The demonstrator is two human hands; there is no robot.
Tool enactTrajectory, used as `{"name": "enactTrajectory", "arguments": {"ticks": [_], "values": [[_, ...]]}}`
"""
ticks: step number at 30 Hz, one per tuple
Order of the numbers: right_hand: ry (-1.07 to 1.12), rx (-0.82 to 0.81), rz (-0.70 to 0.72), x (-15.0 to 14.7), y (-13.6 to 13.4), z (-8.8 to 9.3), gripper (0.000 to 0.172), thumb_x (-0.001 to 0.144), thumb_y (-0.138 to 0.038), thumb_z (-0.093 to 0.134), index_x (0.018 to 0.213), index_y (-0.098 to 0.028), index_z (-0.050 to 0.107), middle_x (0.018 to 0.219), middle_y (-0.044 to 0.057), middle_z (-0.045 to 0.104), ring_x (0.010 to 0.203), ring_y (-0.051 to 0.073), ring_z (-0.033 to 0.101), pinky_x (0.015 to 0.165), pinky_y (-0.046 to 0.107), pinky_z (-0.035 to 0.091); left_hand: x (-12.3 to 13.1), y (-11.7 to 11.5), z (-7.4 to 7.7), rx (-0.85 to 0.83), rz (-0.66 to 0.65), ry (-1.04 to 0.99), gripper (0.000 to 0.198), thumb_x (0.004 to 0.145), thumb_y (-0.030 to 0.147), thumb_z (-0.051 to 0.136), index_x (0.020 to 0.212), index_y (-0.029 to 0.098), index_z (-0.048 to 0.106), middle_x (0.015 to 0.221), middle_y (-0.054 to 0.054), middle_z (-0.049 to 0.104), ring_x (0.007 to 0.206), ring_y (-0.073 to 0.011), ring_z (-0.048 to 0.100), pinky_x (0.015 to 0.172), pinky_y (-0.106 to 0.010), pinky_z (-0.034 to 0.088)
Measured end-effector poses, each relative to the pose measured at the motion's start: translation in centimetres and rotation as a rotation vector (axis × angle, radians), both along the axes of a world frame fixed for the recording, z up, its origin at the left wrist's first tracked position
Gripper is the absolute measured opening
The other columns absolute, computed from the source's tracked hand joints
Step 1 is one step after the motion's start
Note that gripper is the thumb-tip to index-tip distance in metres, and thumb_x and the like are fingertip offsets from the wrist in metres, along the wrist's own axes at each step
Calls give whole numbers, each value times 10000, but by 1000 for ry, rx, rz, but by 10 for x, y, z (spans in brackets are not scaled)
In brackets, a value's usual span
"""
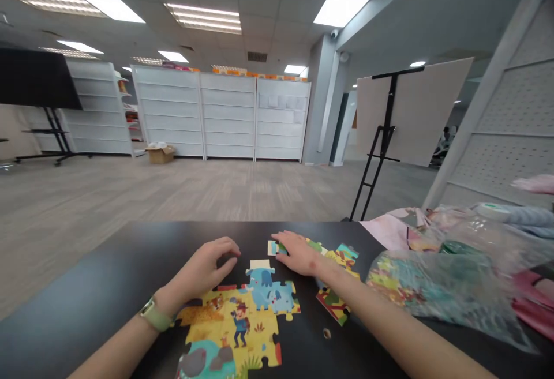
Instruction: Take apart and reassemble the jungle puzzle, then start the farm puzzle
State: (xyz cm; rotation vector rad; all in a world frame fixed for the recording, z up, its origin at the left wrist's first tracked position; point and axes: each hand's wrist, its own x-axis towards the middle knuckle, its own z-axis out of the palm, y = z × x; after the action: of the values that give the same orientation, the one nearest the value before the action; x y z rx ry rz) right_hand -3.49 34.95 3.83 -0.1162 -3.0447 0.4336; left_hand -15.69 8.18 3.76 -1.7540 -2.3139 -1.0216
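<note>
My left hand (213, 262) hovers just above the partly joined puzzle (255, 333), its fingers bent, thumb and forefinger apart, with nothing seen between them. The joined pieces show a leopard, a figure in a hat, blue elephants and a hippo on yellow. My right hand (298, 254) has its thumb and fingers at opposite edges of a puzzle piece (272, 247) with teal on it; the palm hides part of that piece. Under and beside the right wrist lie more loose pieces (348, 254), and a red-edged piece group (333, 307) is partly covered by the forearm.
On the table's right side lie a clear plastic bag (437, 281) with colourful contents and other wrapped items. A small brown bit (326, 333) rests near my right forearm. Beyond the black table (108, 286) stand an easel board (428, 113), white shelves (229, 116) and a cardboard box (160, 154).
</note>
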Motion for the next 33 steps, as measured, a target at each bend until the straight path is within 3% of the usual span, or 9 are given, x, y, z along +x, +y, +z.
{"name": "enactTrajectory", "arguments": {"ticks": [5, 10, 12, 14, 16, 18, 22, 28, 33], "values": [[-79, -46, -40, -18, -2, 4, 764, 791, -161, 644, 1528, -170, 444, 1273, 132, 694, 1208, 306, 630, 1014, 400, 458, -13, -7, -2, 24, 96, 18, 149, 958, 180, 496, 925, 194, 641, 906, -46, 681, 846, -197, 641, 778, -313, 485], [-153, -96, -68, -12, 1, 12, 840, 667, -228, 770, 1473, -178, 536, 1240, 141, 697, 1180, 330, 637, 948, 365, 489, 15, 0, 0, -43, -66, 5, 144, 900, 185, 605, 1021, 229, 668, 1041, -37, 689, 978, -210, 637, 880, -319, 495], [-158, -141, -82, -13, 2, 15, 771, 590, -231, 829, 1341, -180, 661, 1214, 136, 709, 1155, 334, 645, 935, 352, 491, 30, 2, 2, -110, -159, -19, 267, 890, 232, 658, 1157, 249, 662, 1229, -60, 656, 1139, -245, 601, 1002, -364, 471], [-144, -209, -97, -15, 5, 18, 576, 538, -206, 851, 1107, -176, 769, 1079, 106, 748, 1052, 318, 680, 869, 332, 505, 41, 3, 4, -203, -221, -36, 398, 877, 301, 712, 1268, 279, 639, 1387, -74, 586, 1275, -294, 532, 1095, -435, 419], [-118, -301, -112, -13, 8, 20, 334, 580, -217, 828, 906, -162, 780, 887, 71, 754, 891, 273, 701, 754, 307, 514, 47, 4, 5, -273, -238, -35, 452, 863, 366, 746, 1298, 308, 640, 1439, -72, 556, 1322, -330, 495, 1129, -497, 379], [-86, -412, -121, -6, 10, 20, 213, 701, -282, 762, 868, -150, 756, 753, 42, 725, 738, 209, 683, 637, 270, 496, 48, 4, 6, -300, -235, -29, 447, 853, 408, 762, 1278, 318, 660, 1431, -70, 565, 1313, -341, 501, 1131, -525, 366], [-15, -595, -122, 17, 3, 12, 285, 859, -401, 632, 951, -146, 717, 695, 19, 696, 635, 145, 640, 568, 233, 490, 43, 4, 7, -302, -211, -45, 422, 815, 416, 801, 1211, 310, 701, 1384, -68, 595, 1284, -338, 521, 1125, -518, 373], [64, -718, -157, 23, -12, -14, 229, 829, -410, 680, 889, -189, 679, 640, -13, 658, 619, 158, 638, 579, 261, 538, 42, 3, 7, -284, -217, -69, 430, 793, 378, 819, 1200, 295, 710, 1378, -74, 598, 1279, -342, 522, 1113, -506, 398], [99, -721, -184, 17, -11, -20, 135, 839, -327, 665, 885, -200, 677, 704, -3, 669, 668, 167, 653, 575, 255, 550, 45, 2, 10, -302, -215, -82, 426, 801, 350, 808, 1209, 292, 700, 1388, -77, 591, 1285, -347, 515, 1116, -519, 389]]}}
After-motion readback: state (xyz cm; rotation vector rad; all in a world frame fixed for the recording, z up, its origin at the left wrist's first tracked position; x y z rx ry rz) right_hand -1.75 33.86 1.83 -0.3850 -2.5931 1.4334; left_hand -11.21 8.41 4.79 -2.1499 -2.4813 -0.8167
